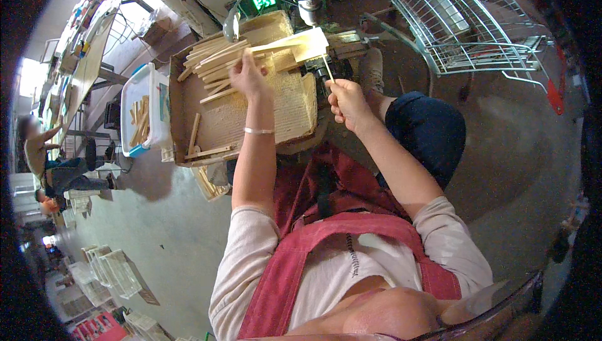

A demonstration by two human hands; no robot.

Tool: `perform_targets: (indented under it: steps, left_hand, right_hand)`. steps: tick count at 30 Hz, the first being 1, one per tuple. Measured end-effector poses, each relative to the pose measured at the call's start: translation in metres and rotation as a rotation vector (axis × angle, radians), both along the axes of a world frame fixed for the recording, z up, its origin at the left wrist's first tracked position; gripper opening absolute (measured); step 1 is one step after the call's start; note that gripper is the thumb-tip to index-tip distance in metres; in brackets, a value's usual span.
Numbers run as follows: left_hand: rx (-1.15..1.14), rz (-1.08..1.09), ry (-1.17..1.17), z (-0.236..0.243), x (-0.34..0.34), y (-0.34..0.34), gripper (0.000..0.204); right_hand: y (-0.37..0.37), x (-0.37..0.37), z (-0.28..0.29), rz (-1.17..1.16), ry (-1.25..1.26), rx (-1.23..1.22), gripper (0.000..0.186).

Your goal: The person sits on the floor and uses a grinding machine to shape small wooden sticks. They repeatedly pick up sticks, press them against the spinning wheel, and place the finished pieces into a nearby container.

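Observation:
My left hand (251, 79) is raised over a shallow cardboard box, fingers pinched on the end of a pale wooden stick (276, 45). The stick runs right toward a brightly lit, pale flat piece (310, 44); whether they are joined I cannot tell. Close by on the right, my right hand (348, 104) is closed round a thin pale rod (329, 69), which points up to the flat piece's lower edge. Just above that piece hangs the white cylindrical part (309, 11) of a machine. Dark metal parts (332, 71) sit below it, partly hidden.
The cardboard box (282, 112) holds several loose wooden sticks (216, 59) and sawdust. Left of it stands a white plastic bin (127, 118) with more sticks. A wire cart (470, 34) is at the far right. Another person (47, 153) stands by a long workbench (94, 59) at far left.

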State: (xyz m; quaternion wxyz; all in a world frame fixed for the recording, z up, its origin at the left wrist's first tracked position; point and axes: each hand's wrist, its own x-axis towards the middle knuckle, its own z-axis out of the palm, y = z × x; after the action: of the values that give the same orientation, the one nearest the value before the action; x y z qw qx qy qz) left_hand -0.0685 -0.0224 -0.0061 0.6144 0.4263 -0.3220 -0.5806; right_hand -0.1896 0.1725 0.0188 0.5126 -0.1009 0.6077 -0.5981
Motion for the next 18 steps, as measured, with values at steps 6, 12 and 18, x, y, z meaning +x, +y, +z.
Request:
perform_targets:
  steps: [6, 12, 18]
  left_hand:
    - [-0.741, 0.253, -0.501, 0.033, 0.072, 0.058, 0.029]
    - [-0.673, 0.322, -0.615, 0.033, 0.127, 0.081, 0.036]
    - [-0.599, 0.245, -0.490, 0.038, 0.129, 0.100, 0.034]
  right_hand:
    - [-0.025, -0.002, 0.002, 0.162, 0.097, 0.137, 0.018]
    - [-0.021, -0.010, 0.005, 0.139, 0.260, 0.054, 0.019]
    - [-0.043, -0.004, 0.017, 0.272, 0.178, 0.177, 0.014]
